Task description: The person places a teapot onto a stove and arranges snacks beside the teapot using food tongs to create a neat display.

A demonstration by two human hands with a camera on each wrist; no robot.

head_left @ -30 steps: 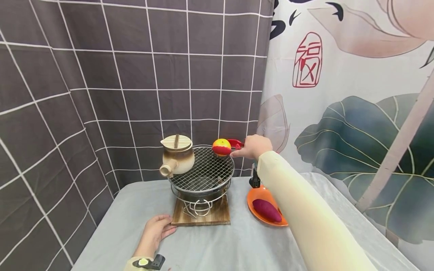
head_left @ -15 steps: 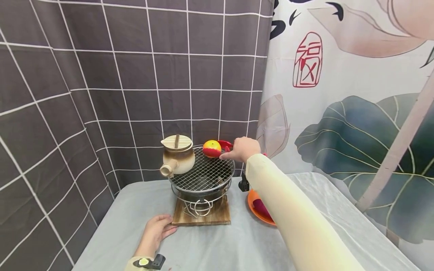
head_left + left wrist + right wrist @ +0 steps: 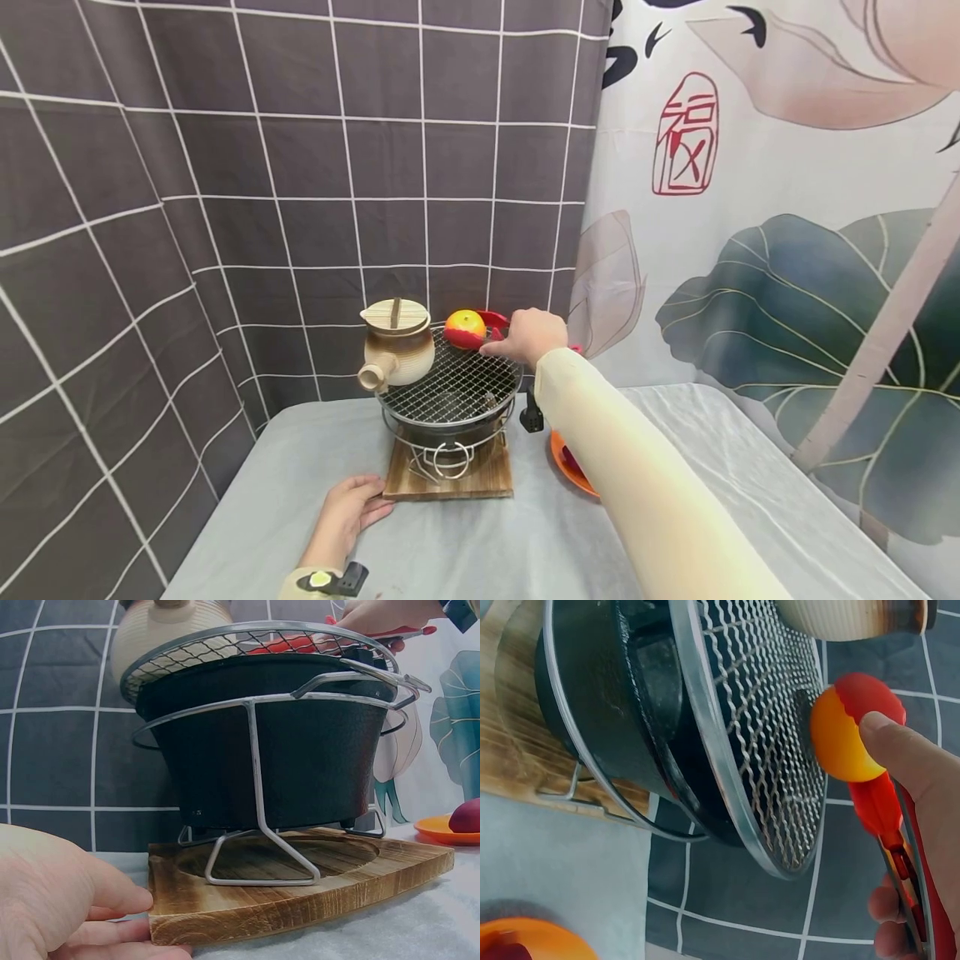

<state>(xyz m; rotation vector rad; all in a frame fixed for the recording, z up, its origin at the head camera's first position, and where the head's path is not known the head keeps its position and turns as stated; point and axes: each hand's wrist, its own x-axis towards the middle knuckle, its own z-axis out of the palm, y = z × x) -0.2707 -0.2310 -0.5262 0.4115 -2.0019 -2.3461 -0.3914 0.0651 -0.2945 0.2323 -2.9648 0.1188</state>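
Note:
My right hand (image 3: 538, 335) grips red-tipped tongs (image 3: 876, 804), their ends around an orange (image 3: 838, 742). In the right wrist view the fruit is close against the wire mesh grate (image 3: 769, 750); whether it rests on it I cannot tell. That grate tops a round black stove (image 3: 262, 757) in a wire stand on a wooden board (image 3: 480, 485). Beside the board's near left corner lies my left hand (image 3: 347, 510), its fairly straight fingers touching the board's edge. A lidded clay pot (image 3: 411, 358) sits on the grate's left part, its side handle pointing toward me.
On the grey-clothed table (image 3: 300, 450), an orange plate (image 3: 572, 477) stands right of the stove, mostly behind my right sleeve. It holds a purple sweet potato (image 3: 468, 816), only partly visible. A dark grid-patterned curtain (image 3: 277, 233) hangs close behind the stove.
My right hand has moved left with the tongs and the orange, farther over the grate. My sleeve now covers more of the plate. The left hand stays at the board's corner.

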